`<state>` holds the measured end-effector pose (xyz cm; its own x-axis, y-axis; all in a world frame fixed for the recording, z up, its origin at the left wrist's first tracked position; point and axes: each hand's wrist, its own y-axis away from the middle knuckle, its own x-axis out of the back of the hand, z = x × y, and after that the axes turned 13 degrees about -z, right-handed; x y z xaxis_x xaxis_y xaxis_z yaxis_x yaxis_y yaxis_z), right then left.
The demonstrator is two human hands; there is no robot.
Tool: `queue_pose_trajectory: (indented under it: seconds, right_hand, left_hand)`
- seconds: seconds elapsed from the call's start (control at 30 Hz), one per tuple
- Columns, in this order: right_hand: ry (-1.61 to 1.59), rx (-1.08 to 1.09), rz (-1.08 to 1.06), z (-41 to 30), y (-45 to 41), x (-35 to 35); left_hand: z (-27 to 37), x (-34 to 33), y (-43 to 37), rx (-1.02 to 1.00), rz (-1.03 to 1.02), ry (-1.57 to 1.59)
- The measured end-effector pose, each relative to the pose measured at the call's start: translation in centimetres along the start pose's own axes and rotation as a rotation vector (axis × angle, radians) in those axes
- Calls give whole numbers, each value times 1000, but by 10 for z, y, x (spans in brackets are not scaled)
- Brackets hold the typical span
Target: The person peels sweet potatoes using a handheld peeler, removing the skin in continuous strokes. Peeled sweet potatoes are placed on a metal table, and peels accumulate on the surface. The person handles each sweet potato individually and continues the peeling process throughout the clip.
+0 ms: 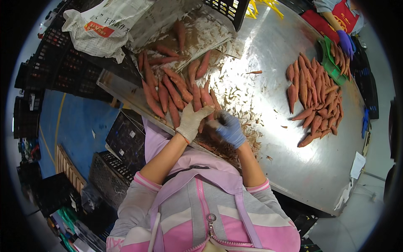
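My left hand, in a pale knitted glove, is closed on a sweet potato near the edge of the metal table. Right beside it is my right hand, in a blue glove and slightly blurred; whether it grips anything is unclear. Loose sweet potatoes lie beyond and to the left of my hands, some on soiled newspaper. Root trimmings and soil are scattered under and around my right hand. A large pile of sweet potatoes rests on the table to the right.
At the far right, a co-worker's purple-gloved hand is at sweet potatoes by a green tray. A black crate and yellow strips are at the top. Crumpled newspaper lies upper left; black crates stand on the floor.
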<state>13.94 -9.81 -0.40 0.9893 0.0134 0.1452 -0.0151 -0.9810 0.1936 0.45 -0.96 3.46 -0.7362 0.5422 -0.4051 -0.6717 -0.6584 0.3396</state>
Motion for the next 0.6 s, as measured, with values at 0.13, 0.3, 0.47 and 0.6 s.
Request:
queue_pose_trajectory:
  seconds: [0.13,0.3,0.47,0.6]
  right_hand:
    - [-309,22,45,23,-15,20]
    - [-282,34,134,-5,-23,25]
    - [-912,259,216,20,-32,28]
    - [-630,128,243,12,-19,32]
  left_hand:
    - [1,10,2,34,-169,-102]
    - [-2,3,6,158,-428,-80]
    - [-7,19,3,173,-573,87]
    - [-7,20,5,52,-366,429]
